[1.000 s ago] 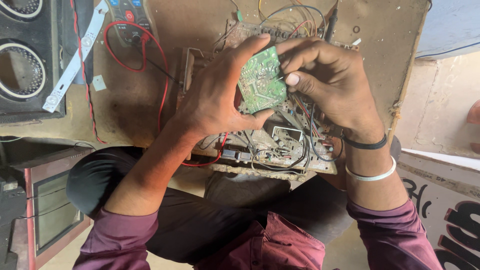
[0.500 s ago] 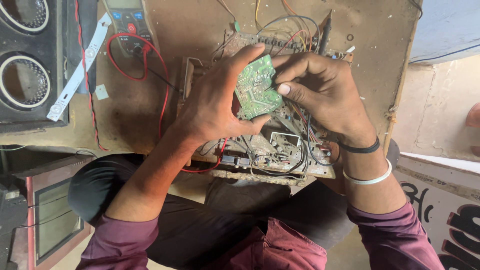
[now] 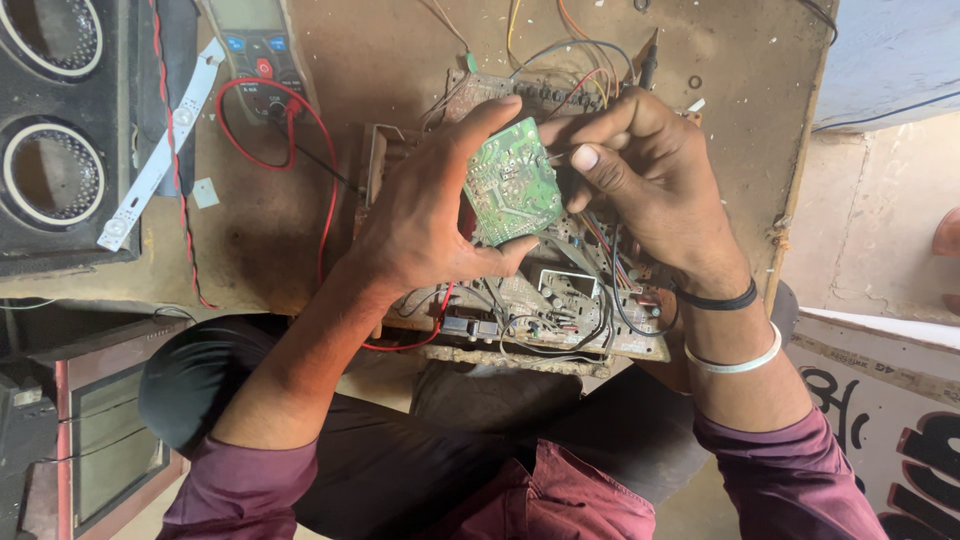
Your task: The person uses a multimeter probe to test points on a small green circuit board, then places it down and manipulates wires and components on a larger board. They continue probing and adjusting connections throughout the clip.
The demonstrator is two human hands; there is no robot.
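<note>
Gripping a green circuit board (image 3: 512, 183): left hand (image 3: 425, 215), right hand (image 3: 645, 175).

Green circuit board (image 3: 512, 182) (red wire (image 3: 300, 110)).

The left hand (image 3: 425, 225) is turned back-up, its forefinger stretched upward and its thumb hooked underneath, so the two form a clamp. The left forearm runs down and leftward to a rolled maroon sleeve. The right hand (image 3: 640, 185) is curled, thumb and fingertips pinched together and pointing left toward the other hand. Its wrist wears a black band and a white bangle.
</note>
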